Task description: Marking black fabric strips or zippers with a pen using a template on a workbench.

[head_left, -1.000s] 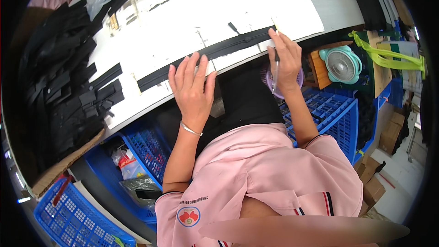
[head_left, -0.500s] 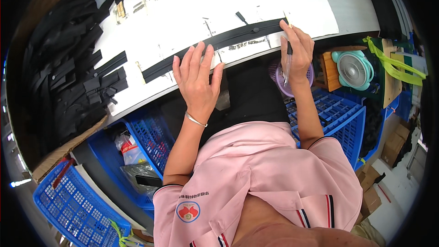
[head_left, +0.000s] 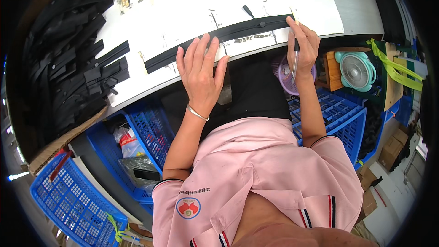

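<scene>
A long black zipper lies stretched along the near edge of the white marked board. Across its left part rests my left hand, palm down, fingers spread and holding nothing. My right hand is at the zipper's right end, with the index fingertip on it. A clear pen with a black end is gripped in the curled fingers of that hand, pointing down toward the wrist. Just beyond the zipper, between the hands, a short black tab lies on the board.
Many black zippers are heaped at the left. A teal fan stands right of the table, near a purple basket. Blue crates sit below on both sides. Yellow-green ribbon hangs at the right.
The whole view has shifted slightly. Both hands keep their places on the zipper, and the pen stays in my right hand.
</scene>
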Motion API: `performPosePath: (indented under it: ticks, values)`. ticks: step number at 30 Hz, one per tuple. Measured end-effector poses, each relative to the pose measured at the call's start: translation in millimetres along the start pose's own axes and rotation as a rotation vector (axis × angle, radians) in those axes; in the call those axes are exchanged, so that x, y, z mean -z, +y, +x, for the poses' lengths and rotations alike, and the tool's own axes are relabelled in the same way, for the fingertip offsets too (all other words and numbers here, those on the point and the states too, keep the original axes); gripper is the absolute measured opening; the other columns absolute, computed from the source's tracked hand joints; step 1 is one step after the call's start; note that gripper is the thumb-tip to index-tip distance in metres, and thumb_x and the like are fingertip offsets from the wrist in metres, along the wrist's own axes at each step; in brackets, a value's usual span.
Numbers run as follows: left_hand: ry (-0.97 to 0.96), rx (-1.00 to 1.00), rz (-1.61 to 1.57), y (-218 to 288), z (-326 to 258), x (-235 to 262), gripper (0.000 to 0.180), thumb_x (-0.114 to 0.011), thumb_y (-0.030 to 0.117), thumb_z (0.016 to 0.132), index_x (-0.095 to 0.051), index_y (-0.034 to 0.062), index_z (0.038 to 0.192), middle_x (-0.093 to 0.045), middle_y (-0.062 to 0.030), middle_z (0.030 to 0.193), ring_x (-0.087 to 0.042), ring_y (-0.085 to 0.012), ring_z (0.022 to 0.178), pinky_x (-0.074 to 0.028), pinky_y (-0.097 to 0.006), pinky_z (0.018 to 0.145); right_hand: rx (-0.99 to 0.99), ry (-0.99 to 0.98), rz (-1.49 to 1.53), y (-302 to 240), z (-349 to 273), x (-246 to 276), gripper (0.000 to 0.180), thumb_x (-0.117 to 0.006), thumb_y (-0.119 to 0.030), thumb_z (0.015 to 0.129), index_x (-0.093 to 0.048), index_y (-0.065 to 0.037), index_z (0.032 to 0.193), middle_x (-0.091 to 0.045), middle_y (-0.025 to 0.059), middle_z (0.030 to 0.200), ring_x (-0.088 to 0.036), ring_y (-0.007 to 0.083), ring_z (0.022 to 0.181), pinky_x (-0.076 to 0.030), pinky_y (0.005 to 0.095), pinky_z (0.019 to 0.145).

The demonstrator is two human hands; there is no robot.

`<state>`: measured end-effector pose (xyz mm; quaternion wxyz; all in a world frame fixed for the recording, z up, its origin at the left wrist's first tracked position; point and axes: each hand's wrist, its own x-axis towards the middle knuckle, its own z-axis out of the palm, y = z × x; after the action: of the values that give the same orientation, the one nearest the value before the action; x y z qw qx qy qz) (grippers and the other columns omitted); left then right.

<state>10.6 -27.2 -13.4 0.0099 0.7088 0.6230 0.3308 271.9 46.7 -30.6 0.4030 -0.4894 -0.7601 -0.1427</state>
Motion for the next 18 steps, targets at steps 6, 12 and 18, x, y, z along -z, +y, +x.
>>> performPosePath:
  ticks: [6,12,18]
  values:
    - [-0.002,0.003,0.010,-0.8,0.3,1.9,0.046,-0.079,0.020,0.088,-0.069,0.0126,0.132,-0.064,-0.0059,0.139,-0.056,-0.0272,0.130,-0.031,-0.048,0.119,-0.044,-0.017,0.011,-13.7,11.2,7.2,0.042,-0.075,0.005,0.085,-0.072,-0.006,0.125,-0.077,0.0066,0.103,-0.068,0.0216,0.102,-0.047,0.0341,0.090]
    - [0.023,0.003,0.007,-1.1,0.3,0.7,0.046,-0.080,0.020,0.087,-0.070,0.0120,0.131,-0.064,-0.0059,0.138,-0.056,-0.0275,0.129,-0.032,-0.050,0.117,-0.083,-0.007,0.319,-57.4,40.2,2.7,0.035,-0.074,0.005,0.087,-0.072,-0.003,0.121,-0.077,0.0073,0.104,-0.069,0.0221,0.099,-0.047,0.0341,0.092]
    - [0.014,0.010,-0.081,-3.3,-3.1,3.4,0.055,-0.079,0.026,0.087,-0.065,0.0090,0.137,-0.060,-0.0099,0.143,-0.052,-0.0298,0.135,-0.030,-0.053,0.118,-0.006,-0.029,0.230,-74.3,39.4,-4.8,0.031,-0.074,0.001,0.089,-0.071,-0.002,0.120,-0.076,0.0084,0.110,-0.069,0.0234,0.103,-0.048,0.0374,0.096]
